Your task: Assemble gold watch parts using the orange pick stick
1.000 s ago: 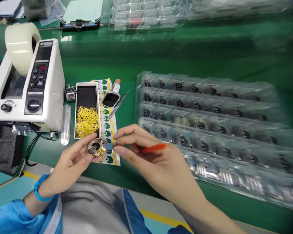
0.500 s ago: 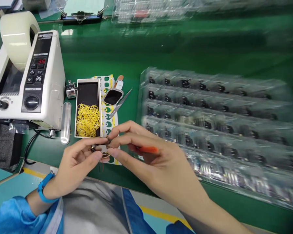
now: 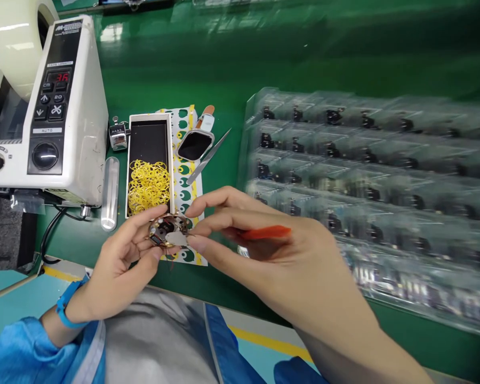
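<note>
Between both hands is a small round electronic part [image 3: 162,230] with coppery edges, dark components, a pale tab and thin wires. My left hand [image 3: 122,261] grips its left side between thumb and fingers. At its right edge, the fingertips of my right hand [image 3: 260,250] are pinched by the pale tab. An orange-handled tool [image 3: 266,233] lies inside my right hand, its tip hidden. Just beyond the part, a white box [image 3: 170,160] holds yellow rings [image 3: 149,184]. A sheet with punched shapes [image 3: 183,182] lies beside the box, partly under the hands.
A tape dispenser [image 3: 82,112] stands at the left, near a metal counter [image 3: 118,134] and a clear oblong piece [image 3: 110,194]. A watch [image 3: 195,145] and tweezers [image 3: 210,156] lie beyond my right hand. Clear trays [image 3: 316,176] of dark parts fill the right. Black foam [image 3: 4,234] sits far left.
The view has shifted closer and slightly down. The round part is now tilted more toward the camera, showing its inner components. My right hand has moved a little right, still at its edge.
</note>
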Available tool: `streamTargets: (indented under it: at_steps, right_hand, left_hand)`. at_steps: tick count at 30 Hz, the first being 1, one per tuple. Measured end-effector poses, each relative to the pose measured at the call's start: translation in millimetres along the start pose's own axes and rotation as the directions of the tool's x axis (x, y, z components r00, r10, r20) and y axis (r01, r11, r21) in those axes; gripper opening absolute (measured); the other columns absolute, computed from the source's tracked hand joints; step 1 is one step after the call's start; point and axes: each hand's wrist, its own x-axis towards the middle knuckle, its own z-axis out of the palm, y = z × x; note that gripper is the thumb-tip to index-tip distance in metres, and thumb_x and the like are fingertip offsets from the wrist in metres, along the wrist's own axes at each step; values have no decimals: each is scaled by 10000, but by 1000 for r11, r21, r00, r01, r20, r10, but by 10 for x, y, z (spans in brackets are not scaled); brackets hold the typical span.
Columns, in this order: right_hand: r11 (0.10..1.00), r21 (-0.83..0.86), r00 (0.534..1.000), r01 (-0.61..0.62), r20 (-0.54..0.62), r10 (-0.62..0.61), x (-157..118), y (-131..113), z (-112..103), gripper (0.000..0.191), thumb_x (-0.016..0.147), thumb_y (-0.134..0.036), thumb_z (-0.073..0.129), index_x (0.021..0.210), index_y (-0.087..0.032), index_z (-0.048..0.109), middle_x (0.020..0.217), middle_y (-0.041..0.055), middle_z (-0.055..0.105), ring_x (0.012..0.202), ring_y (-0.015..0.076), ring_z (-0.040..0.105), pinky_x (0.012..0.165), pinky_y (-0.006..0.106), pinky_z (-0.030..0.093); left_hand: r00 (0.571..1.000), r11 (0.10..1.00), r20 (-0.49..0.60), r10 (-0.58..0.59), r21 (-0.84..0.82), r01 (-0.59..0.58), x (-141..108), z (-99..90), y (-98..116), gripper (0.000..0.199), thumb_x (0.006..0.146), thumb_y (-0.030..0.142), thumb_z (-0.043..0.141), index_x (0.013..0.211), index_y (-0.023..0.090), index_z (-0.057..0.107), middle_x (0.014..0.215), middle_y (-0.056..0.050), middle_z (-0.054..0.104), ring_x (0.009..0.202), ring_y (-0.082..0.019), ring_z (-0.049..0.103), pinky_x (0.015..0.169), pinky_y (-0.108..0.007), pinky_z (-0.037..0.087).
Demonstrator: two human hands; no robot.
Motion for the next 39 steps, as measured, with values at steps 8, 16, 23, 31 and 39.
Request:
streamTargets:
  at_steps: [8,16,23,31,39]
  right_hand:
    - [993,101,998,-55,26,53,57,-12,77,157,832,-175,673,687,-232,692,820,22,643,748,156,639,631,256,570]
    - [994,107,999,-30,-14,32,56,-9,102,162,809,-120,662,681,-218,675,796,2,653,720,121,635,608,207,557]
    - [994,-84,988,67,-135,-78,7,17,192,171,820,-58,623,740,-209,631,849,12,687,762,141,660,684,257,569]
    - [977,-178,978,117,-150,-145,0,84,245,182,820,-38,618,759,-210,608,814,13,674,774,151,658,628,259,544]
    - [976,-191,967,106,-209,-146,-17,107,264,174,823,-46,629,757,-205,601,827,7,671,765,138,655,684,259,559]
  left_hand:
    - [994,987,50,102,117,-107,-14,22,-12,448,954,115,549,1366,288,589,971,-11,752,861,-141,715,961,-318,583]
    - [986,965,58,155,203,-164,-6,7,-66,549,940,29,516,1371,364,573,1124,23,736,956,-106,703,974,-208,553]
    - [984,981,5,176,84,-176,44,97,-94,560,891,-55,508,1280,329,631,1153,30,746,1011,-75,707,950,-140,529]
    - [979,996,-183,91,13,-90,129,226,-117,327,842,-5,572,1060,218,671,756,45,708,724,-41,684,725,-81,532]
    - [970,999,-239,46,-14,-51,170,272,-137,289,794,36,630,1025,207,656,687,55,631,633,-43,611,644,-98,502]
